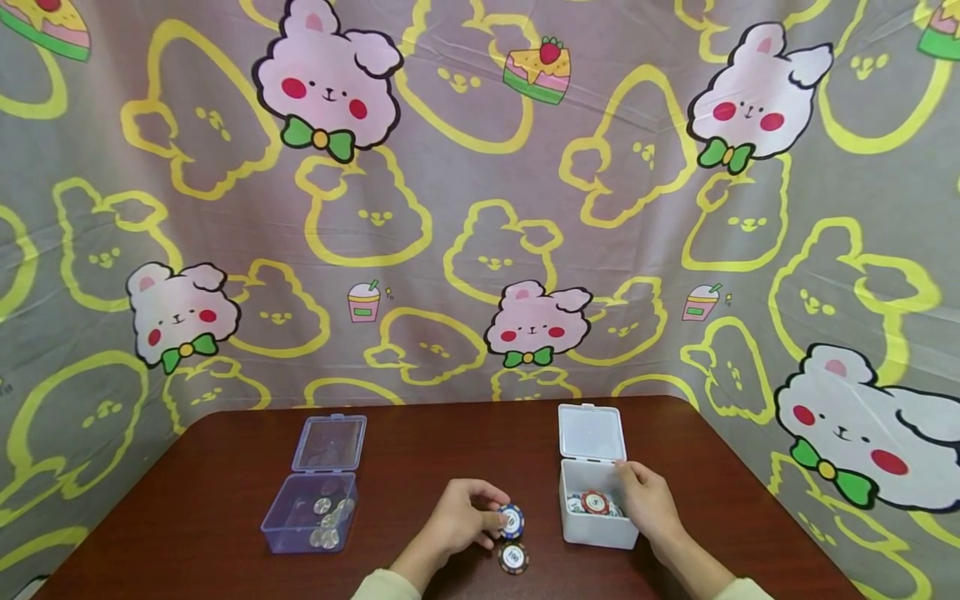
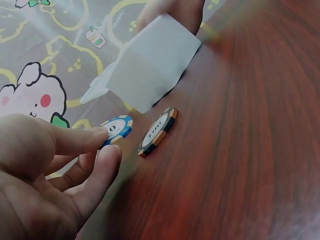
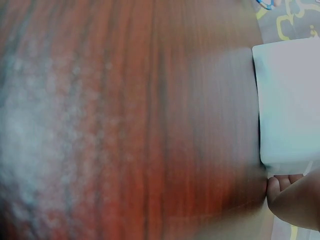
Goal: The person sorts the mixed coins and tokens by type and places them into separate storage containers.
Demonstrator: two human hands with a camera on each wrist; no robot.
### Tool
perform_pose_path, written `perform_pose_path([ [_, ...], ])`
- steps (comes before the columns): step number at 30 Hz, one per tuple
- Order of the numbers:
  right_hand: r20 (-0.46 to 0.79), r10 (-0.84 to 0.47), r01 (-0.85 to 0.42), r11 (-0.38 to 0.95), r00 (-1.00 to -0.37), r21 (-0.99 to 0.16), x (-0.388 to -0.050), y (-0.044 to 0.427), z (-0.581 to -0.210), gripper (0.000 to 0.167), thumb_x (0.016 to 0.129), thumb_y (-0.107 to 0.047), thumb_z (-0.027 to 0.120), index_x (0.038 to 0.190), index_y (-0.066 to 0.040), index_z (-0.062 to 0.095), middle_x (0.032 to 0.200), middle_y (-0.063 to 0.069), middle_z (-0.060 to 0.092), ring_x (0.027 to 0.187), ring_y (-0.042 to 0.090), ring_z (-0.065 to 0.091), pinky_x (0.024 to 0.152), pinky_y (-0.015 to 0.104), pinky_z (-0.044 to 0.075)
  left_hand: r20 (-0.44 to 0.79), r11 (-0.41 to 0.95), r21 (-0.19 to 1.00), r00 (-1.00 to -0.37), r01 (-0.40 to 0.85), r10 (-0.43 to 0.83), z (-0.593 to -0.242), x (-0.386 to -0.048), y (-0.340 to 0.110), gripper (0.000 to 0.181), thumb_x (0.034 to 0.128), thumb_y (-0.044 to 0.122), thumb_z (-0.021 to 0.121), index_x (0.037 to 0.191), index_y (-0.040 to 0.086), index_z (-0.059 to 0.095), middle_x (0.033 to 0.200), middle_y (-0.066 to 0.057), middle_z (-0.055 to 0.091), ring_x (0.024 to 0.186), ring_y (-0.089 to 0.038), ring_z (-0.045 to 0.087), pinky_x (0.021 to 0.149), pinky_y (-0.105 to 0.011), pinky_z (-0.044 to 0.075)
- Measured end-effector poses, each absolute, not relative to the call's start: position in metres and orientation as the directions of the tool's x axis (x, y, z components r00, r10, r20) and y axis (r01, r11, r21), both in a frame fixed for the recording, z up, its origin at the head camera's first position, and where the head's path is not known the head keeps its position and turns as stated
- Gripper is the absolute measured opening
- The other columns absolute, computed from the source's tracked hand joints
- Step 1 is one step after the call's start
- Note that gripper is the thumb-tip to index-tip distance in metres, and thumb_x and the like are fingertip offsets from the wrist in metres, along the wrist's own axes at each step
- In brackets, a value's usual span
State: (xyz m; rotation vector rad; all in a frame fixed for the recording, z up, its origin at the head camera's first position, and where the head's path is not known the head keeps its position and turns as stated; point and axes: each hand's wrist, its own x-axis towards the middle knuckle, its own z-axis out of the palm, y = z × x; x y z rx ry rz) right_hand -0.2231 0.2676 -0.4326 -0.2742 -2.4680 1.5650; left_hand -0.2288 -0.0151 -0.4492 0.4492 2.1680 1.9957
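My left hand (image 1: pixel 462 521) pinches a blue-and-white poker chip (image 1: pixel 512 522) between thumb and fingertips. Close to it lies a dark poker chip (image 1: pixel 513 558) marked 100, flat on the table; the left wrist view shows both the blue chip (image 2: pixel 118 128) and the dark chip (image 2: pixel 158 132). A white lidded box (image 1: pixel 600 531), lid raised, stands to the right with a red poker chip (image 1: pixel 596 502) and other chips inside. At its right wall, my right hand (image 1: pixel 651 502) holds the box by the rim near the hinge. The right wrist view shows curled fingers (image 3: pixel 283 183) beside the box.
A clear purple plastic box (image 1: pixel 303 537) with its lid raised stands on the left, holding several silver coins (image 1: pixel 327 533). Both boxes rest on a dark reddish wooden table (image 1: pixel 442 442). A cartoon-patterned cloth (image 1: pixel 480 167) hangs behind and at the sides.
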Motion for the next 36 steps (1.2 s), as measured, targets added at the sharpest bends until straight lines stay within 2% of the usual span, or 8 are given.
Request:
perform_pose_path([
  [6,0.074,0.265,0.046,0.419,-0.961,-0.907,-0.223,0.268,-0.433,0.046,0.109,-0.03,0.042,0.122,0.008,0.063,0.126,0.026,0.06,0.125,0.04,0.048,0.105,0.061,0.036,0.055,-0.019,0.998,-0.948,0.052,0.312,-0.444,-0.226,-0.011,0.021,0.0809,-0.012,0.073,0.101,-0.009,0.07,0.084,-0.007,0.06,0.058,-0.016,0.064,0.049,-0.025,0.054],
  [13,0.066,0.259,0.048,0.412,-0.964,-0.91,-0.223,0.267,-0.432,0.047,0.109,-0.03,0.041,0.124,0.009,0.062,0.129,0.027,0.058,0.127,0.041,0.047,0.106,0.063,0.033,0.059,-0.135,0.991,-0.947,0.017,0.316,-0.438,-0.225,0.002,0.023,0.0817,-0.012,0.072,0.104,-0.011,0.068,0.085,-0.008,0.06,0.059,-0.016,0.066,0.052,-0.025,0.056],
  [23,0.082,0.261,0.035,0.415,-0.962,-0.909,-0.222,0.267,-0.432,0.045,0.108,-0.028,0.042,0.124,0.009,0.062,0.129,0.027,0.059,0.127,0.041,0.047,0.106,0.062,0.034,0.09,-0.198,0.98,-0.944,0.027,0.319,-0.432,-0.224,0.022,0.028,0.0826,-0.013,0.071,0.11,-0.014,0.066,0.085,-0.008,0.06,0.062,-0.02,0.068,0.055,-0.03,0.058],
  [36,0.11,0.279,0.033,0.462,-0.954,-0.886,-0.224,0.264,-0.433,0.046,0.108,-0.029,0.044,0.124,0.01,0.062,0.131,0.029,0.058,0.126,0.044,0.049,0.104,0.061,0.037,0.088,-0.243,0.97,-0.935,0.002,0.344,-0.42,-0.227,0.044,0.03,0.0819,-0.017,0.069,0.112,-0.013,0.068,0.082,-0.007,0.057,0.061,-0.018,0.067,0.055,-0.028,0.058],
])
